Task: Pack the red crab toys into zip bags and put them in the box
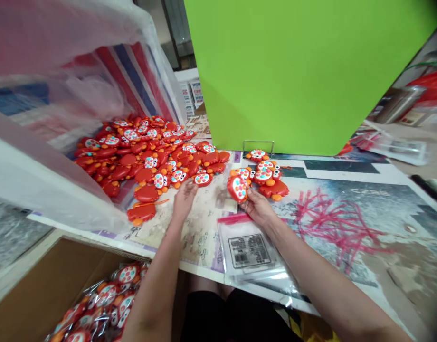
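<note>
Red plastic crab-like toys with orange limbs, big eyes and dotted white ovals lie in a large pile (pixel 133 159) at the left. My left hand (pixel 185 202) is at the near edge of this pile, fingers loosely bent and open beside one toy (pixel 202 179); whether they touch it is unclear. Between the fingers of my right hand (pixel 259 207) is another red crab toy (pixel 237 188), its dotted side facing up. Just beyond it sits a small group of the same toys (pixel 266 173). A clear zip bag (pixel 249 247) with a pink top strip lies under my right forearm.
A tall green panel (pixel 286 76) stands behind the toys, with a wire holder (pixel 258 141) at its foot. Pink strips (pixel 332 223) are scattered at the right. Below the left table edge, a cardboard box (pixel 36 285) contains bagged toys (pixel 106 297). A striped, plastic-covered container (pixel 133 71) surrounds the pile.
</note>
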`<state>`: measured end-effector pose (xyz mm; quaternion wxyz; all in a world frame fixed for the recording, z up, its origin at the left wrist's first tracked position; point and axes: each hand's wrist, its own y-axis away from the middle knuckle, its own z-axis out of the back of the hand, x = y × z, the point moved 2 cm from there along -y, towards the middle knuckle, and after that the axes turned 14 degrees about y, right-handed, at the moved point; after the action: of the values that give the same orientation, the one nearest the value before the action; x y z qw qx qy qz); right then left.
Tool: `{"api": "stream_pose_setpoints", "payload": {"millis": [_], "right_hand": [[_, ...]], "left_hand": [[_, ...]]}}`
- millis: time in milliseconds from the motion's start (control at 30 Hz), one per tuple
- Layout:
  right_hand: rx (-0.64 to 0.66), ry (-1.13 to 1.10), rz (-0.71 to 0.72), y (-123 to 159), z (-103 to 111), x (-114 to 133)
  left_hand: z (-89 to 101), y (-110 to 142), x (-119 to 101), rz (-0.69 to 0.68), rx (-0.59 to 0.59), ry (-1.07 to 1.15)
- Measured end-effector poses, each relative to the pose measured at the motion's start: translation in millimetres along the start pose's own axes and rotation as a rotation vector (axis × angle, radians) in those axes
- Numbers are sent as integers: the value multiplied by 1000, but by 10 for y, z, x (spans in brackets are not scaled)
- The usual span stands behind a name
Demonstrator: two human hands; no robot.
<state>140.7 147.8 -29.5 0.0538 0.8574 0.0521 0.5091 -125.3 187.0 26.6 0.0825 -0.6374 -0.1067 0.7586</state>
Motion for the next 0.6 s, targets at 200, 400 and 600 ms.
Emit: {"api": "stream_pose_setpoints", "payload": {"millis": [200, 400, 600], "right_hand": [[-80, -245, 35, -48, 149, 103], [-18, -259, 17, -13, 76, 125], [121, -252, -16, 41, -24, 156]], "left_hand": [[441, -103, -139, 174, -464, -926], [660, -251, -48, 300, -395, -1189], [1169, -261, -85, 539, -252, -1147]]}}
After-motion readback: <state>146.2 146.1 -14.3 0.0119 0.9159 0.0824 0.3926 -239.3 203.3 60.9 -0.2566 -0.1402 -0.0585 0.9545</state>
